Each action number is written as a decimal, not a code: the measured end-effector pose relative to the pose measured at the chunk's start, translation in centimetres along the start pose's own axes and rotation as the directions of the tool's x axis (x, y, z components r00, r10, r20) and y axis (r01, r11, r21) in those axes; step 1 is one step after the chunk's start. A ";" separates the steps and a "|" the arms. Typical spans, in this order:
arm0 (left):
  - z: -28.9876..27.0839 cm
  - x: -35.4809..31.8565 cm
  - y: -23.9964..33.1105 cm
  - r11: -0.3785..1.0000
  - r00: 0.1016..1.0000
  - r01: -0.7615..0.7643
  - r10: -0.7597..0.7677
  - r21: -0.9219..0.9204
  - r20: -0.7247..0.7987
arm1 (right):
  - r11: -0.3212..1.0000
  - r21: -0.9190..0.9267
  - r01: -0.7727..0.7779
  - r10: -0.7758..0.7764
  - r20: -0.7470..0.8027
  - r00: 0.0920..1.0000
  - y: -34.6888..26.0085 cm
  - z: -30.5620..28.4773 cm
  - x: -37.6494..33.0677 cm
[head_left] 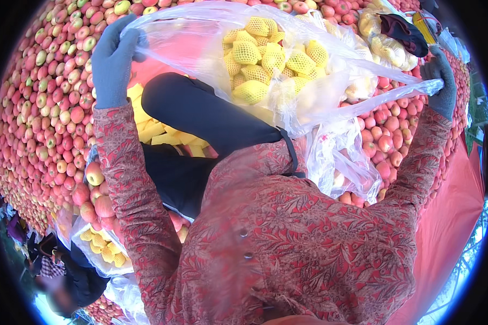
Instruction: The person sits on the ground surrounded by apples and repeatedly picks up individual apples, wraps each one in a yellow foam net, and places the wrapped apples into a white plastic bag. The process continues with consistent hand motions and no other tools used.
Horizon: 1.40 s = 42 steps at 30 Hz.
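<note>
In a grey-blue glove, my left hand (112,64) is closed on one edge of a large clear plastic bag (190,46) at the upper left. Far to the right, my gloved right hand (442,81) grips a twisted strip of the same bag's edge. The film is pulled wide between my raised arms. Several fruits in yellow foam nets (257,57) lie grouped in or under the film; which of the two, I cannot tell. Crumpled clear film (339,154) hangs below them, near my waist.
Heaps of loose red and yellow-green apples (49,119) surround me. Empty-looking yellow foam nets (160,132) lie by my bent leg. At the lower left are another bag of netted fruit (104,246) and a person (78,276). A red sheet (450,216) spreads at the right.
</note>
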<state>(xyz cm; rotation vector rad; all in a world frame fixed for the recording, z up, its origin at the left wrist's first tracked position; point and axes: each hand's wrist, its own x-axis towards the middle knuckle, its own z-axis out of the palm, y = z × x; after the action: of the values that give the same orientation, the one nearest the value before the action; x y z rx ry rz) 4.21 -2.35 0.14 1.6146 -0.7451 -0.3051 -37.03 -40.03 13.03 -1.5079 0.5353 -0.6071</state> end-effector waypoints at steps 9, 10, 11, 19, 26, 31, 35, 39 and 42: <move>-6.0 -0.6 0.9 0.998 0.981 -0.017 0.006 -0.057 -0.196 | 0.045 -0.970 0.238 0.259 0.242 0.935 1.2 0.1 8.4; -7.7 -0.8 0.4 0.989 0.954 0.000 -0.044 -0.149 -0.296 | -0.041 -0.951 0.306 0.017 0.306 0.952 0.1 6.5 8.7; -8.7 -1.1 -0.4 0.984 0.933 -0.018 -0.047 -0.175 -0.358 | 0.223 -0.921 0.318 -0.005 0.326 0.945 -0.5 10.4 9.5; -11.8 -4.6 -7.7 0.945 0.794 -0.017 -0.185 -0.326 -0.579 | 0.316 -0.229 0.920 0.030 0.972 0.232 15.6 50.1 10.7; -12.9 -5.8 -4.7 0.926 0.708 0.058 -0.303 -0.374 -0.638 | 0.136 -0.929 0.344 0.748 0.324 0.579 47.0 52.5 11.8; -13.3 -5.5 -4.6 0.904 0.699 0.164 -0.389 -0.395 -0.600 | 0.059 -0.972 0.227 0.761 0.191 0.620 51.5 50.2 8.6; -12.9 -5.3 -5.4 0.919 0.778 0.305 -0.391 -0.248 -0.491 | 0.583 -0.805 -0.106 0.619 0.356 0.700 52.3 51.3 9.0; -12.4 -6.2 -7.8 0.709 0.919 0.380 -0.219 0.594 -0.327 | 0.890 -0.147 -0.431 0.431 0.579 0.692 42.0 55.7 8.5; -12.0 -6.7 -8.8 0.623 0.963 0.257 -0.106 0.739 -0.246 | 0.969 -0.045 -0.243 0.219 0.609 0.762 33.6 56.2 8.2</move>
<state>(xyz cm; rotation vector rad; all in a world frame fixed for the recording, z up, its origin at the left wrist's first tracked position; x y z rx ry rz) 8.77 11.42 -7.38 2.5161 -0.5910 0.0487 7.76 -4.57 -19.93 -1.4708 0.1920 0.0868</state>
